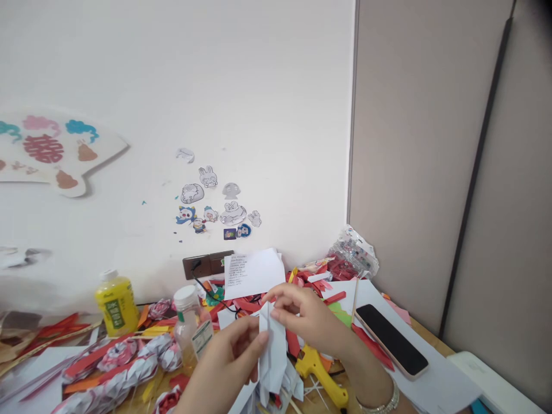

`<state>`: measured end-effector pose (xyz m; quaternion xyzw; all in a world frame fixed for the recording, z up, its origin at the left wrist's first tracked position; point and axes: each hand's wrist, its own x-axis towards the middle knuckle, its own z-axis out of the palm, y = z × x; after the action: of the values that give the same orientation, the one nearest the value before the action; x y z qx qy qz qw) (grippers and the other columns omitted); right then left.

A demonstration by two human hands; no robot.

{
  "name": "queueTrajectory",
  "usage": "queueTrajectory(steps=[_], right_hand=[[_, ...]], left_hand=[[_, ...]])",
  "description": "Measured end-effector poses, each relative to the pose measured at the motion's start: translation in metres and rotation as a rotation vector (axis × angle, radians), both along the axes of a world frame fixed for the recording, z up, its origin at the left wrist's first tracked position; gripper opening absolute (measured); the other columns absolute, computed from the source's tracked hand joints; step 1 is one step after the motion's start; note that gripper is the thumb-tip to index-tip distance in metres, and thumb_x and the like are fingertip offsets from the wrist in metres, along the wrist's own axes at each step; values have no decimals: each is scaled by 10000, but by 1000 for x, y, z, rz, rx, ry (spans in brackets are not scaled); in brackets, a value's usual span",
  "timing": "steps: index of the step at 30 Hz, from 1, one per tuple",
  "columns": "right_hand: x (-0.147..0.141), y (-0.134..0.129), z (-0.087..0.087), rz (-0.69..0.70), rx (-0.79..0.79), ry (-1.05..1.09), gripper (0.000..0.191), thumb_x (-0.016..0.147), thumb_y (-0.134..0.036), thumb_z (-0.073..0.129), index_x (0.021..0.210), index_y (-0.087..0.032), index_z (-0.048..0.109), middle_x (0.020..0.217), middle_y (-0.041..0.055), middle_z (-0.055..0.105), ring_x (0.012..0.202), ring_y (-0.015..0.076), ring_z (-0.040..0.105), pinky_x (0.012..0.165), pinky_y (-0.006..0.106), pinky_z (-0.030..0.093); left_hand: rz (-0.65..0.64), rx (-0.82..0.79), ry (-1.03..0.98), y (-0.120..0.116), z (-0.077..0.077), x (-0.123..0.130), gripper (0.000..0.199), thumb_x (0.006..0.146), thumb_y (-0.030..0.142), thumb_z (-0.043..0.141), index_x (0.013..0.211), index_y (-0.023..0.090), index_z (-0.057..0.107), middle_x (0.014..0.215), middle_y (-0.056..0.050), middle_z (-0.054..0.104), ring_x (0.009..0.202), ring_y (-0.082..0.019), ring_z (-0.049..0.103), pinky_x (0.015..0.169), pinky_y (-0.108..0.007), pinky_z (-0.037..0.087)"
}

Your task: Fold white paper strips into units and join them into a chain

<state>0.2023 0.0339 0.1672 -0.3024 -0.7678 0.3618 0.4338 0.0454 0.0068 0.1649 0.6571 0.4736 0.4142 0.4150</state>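
1. Nearest the camera, the left hand [230, 357] pinches folded white paper [275, 348].
2. The right hand [304, 313] pinches its top, holding it upright near a yellow glue gun [311, 364].
3. Even pressure should keep its folds straight.

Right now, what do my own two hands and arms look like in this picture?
Both the left hand and right hand are ungloved, with no sleeve in view. A silvery bracelet circles the right wrist; no rings show.
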Motion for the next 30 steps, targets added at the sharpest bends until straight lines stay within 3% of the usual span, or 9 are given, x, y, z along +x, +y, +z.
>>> queueTrajectory(steps=[3,7,12,17,21,25,30], right_hand=[[-4,-4,1,44,55,-77,195,804,-203,472,969,-210,575,649,-28,517,573,96,444,541,195,340],[-1,-5,2,58,-14,20,283,840,-297,451,1105,-209,494,703,-14,522,602,101,478,557,198,373],[8,2,0,196,-81,19,342,838,-428,427,1045,-178,539,844,39,562,707,131,533,638,237,411],[6,7,-6,278,-126,178,429,860,-479,331,1055,-148,522,732,42,574,616,125,535,616,263,424],[2,11,-10,256,-163,312,445,861,-487,316,1065,-140,507,687,39,574,561,117,527,566,254,422],[3,13,-9,144,-154,235,303,803,-356,512,1019,-145,536,634,-2,565,527,100,524,513,211,400],[6,10,-5,114,-195,172,259,803,-293,496,1005,-141,552,567,-21,569,474,82,509,474,186,404]], left_hand=[[69,17,-87,0,-1,0,233,683,389,552,775,175,544,384,106,446,332,-82,420,370,-187,316],[124,31,-145,1,2,-5,177,678,345,583,661,172,551,334,73,514,338,-94,470,389,-190,371],[296,41,-437,0,7,-6,141,647,287,639,657,175,554,464,35,634,461,-127,598,490,-210,489],[293,-6,-617,2,4,-6,180,629,289,663,718,170,560,556,27,663,545,-141,641,553,-226,533],[302,-34,-654,2,3,-5,174,642,279,654,735,169,556,557,27,665,548,-125,639,550,-203,532],[310,-24,-589,0,5,-2,175,628,264,661,723,172,546,548,27,670,514,-130,638,539,-215,530],[283,-1,-460,-1,8,-4,245,636,245,648,852,184,551,505,34,669,458,-138,624,468,-206,491]])
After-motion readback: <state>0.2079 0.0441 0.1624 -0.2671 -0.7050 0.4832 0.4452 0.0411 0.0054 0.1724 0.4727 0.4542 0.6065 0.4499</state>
